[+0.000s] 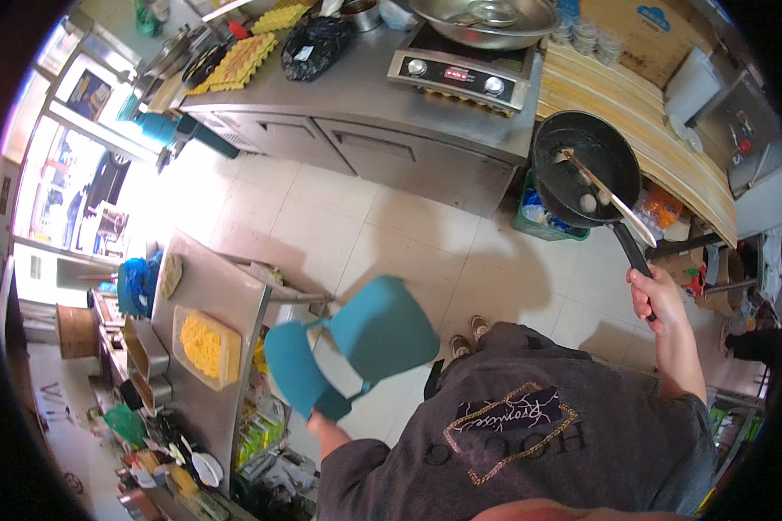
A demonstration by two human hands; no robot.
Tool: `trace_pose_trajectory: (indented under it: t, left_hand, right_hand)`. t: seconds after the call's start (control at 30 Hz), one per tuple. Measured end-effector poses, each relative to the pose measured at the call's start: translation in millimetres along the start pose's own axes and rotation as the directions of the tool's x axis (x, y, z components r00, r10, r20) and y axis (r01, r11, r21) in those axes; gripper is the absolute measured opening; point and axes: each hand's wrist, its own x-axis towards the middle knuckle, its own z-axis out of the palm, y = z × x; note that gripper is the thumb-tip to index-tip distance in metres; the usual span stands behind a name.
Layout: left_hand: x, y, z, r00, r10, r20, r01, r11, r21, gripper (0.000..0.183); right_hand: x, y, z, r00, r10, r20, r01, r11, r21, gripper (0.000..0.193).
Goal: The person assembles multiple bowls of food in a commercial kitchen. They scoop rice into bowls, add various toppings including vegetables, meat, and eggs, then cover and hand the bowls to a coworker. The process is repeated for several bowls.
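In my right hand (658, 301) is the black handle of a frying pan (558, 193), held out over the floor to the right of the steel counter. A long wooden utensil (613, 198) leans in the pan, its pale end past the rim. Several small pale lumps (588, 203) lie on the dark pan bottom; I cannot make out what they are. My left hand (320, 424) grips the edge of the backrest of a teal chair (382, 326), low on the left. Most of its fingers are hidden behind the backrest.
An induction cooker (460, 76) with a wide metal pan (495, 22) stands on the steel counter (356, 95). A green bin (543, 224) sits below the frying pan. On the left, a steel table (208, 291) carries a tub of yellow food (204, 346). Cluttered shelves line the right.
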Motion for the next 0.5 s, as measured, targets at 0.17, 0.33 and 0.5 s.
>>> trace_pose_trajectory:
  t: [0.17,0.33,0.5]
  left_hand:
    - [-1,68,31,0.931,0.251,-0.264,-0.169,0.939,0.299,0.051]
    - [-185,232,209,0.624,0.761,0.178,-0.712,0.647,-0.273,0.051]
    - [-452,362,373,0.142,0.561,0.815,-0.252,0.817,-0.519,0.052]
  right_hand:
    - [6,-16,-5,0.998,0.023,-0.061,-0.02,0.999,0.046,0.022]
    - [29,-42,-13,0.997,0.018,-0.07,-0.012,0.997,0.076,0.023]
    - [64,-70,-24,0.997,0.002,-0.08,0.001,0.999,0.044,0.021]
